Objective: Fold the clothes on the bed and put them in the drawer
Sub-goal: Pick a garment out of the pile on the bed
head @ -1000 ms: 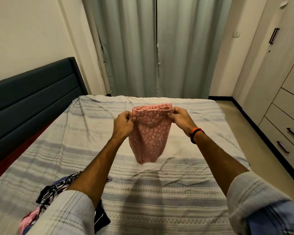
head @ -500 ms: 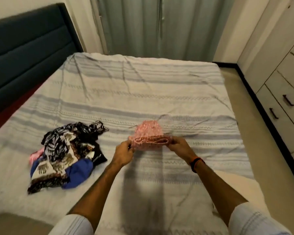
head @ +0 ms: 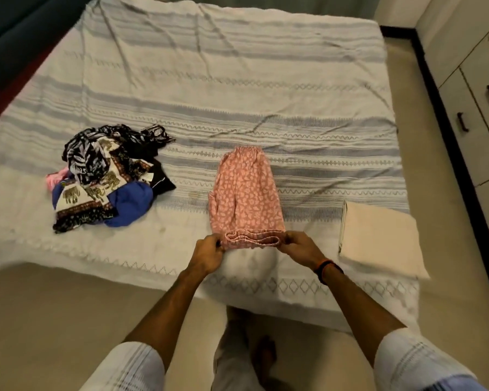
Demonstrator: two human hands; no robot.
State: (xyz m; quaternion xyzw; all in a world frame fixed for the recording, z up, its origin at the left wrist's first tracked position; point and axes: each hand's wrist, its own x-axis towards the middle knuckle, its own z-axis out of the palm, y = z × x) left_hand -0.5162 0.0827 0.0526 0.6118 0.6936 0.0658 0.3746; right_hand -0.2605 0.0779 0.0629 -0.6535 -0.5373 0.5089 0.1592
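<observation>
A pink patterned garment (head: pixel 246 196) lies flat on the striped bed cover (head: pixel 237 88), its elastic waistband at the near edge. My left hand (head: pixel 208 253) pinches the waistband's left end and my right hand (head: pixel 301 246) pinches its right end. A heap of unfolded clothes (head: pixel 108 173), black-and-white, elephant-print, blue and pink, sits on the bed to the left. At the right edge of the view stands the cabinet of drawers (head: pixel 474 108) with dark handles, all closed.
A folded cream cloth (head: pixel 378 238) rests on the bed's near right corner, close to my right hand. The dark headboard (head: pixel 14 32) runs along the far left. Beige floor lies between bed and drawers and under my feet (head: pixel 263 359).
The pink garment, first held up in the air by its waistband, has been lowered and laid out flat on the bed. My view has tilted down toward the near bed edge.
</observation>
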